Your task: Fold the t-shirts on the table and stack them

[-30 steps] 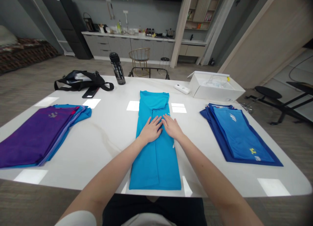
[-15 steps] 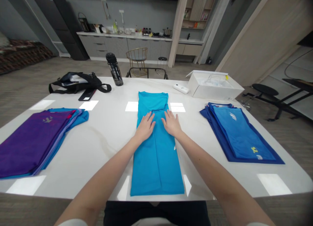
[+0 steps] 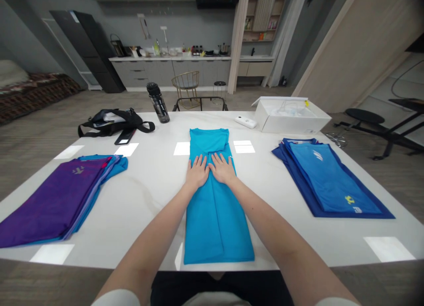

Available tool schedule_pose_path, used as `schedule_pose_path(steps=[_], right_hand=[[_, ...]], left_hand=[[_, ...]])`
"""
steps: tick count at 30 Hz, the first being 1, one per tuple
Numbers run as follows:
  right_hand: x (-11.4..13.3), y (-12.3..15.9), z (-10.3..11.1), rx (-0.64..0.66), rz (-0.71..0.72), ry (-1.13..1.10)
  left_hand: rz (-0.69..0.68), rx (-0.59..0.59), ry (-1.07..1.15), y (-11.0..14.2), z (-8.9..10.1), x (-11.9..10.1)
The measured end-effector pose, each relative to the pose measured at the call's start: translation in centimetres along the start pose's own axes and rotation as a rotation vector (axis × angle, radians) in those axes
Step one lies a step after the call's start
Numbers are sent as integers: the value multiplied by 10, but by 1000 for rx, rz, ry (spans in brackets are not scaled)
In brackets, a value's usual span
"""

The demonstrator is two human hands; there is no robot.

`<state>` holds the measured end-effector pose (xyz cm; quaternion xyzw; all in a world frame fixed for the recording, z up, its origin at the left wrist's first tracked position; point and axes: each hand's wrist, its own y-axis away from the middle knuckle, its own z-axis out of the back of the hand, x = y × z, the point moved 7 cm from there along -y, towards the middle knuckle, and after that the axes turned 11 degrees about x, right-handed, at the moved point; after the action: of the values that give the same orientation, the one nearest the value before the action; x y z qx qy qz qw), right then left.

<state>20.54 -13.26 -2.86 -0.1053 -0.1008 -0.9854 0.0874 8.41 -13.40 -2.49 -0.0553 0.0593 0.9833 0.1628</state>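
A turquoise shirt [image 3: 217, 226] lies lengthwise on the white table [image 3: 139, 200], its sides folded inward to form a long strip that meets along a seam down the middle. My left hand [image 3: 198, 171] rests flat on its upper part, fingers stretched out and pointing away from me. Beside it, nearly touching at the thumbs, my right hand [image 3: 221, 168] also lies flat on the cloth. Neither hand grips anything. The part of the shirt under both palms is hidden.
On the left lies a stack of folded shirts with a purple shirt [image 3: 56, 200] on top; on the right, a blue shirt [image 3: 331, 178] tops another pile. Farther back are a black bag [image 3: 112, 122], a phone [image 3: 125, 137], a bottle [image 3: 158, 103], a white remote [image 3: 245, 122] and an open white box [image 3: 288, 120].
My right hand has slid left across the shirt, close to my left hand. Both hands stay flat on the cloth. The camera view has tilted slightly upward.
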Motion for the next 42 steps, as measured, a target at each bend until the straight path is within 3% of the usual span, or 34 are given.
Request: schedule_pose_path(steps=[16,26,33,38,42], right_hand=[[22,142,-27,2,111,74],[44,232,-35,-2,227,-5],[44,263,-31,13,366,-120],[32,276,-26,44,477,-223],[18,271,-13,63,558,-254]], left_hand=[[-173,4,-52,139,-18,-35],[-304,-19,37,226,-21,-57],[-381,39,146,246,-16,-56],[-572,152,265,257,-7,-39],[-673,234,286,250,3,-25]])
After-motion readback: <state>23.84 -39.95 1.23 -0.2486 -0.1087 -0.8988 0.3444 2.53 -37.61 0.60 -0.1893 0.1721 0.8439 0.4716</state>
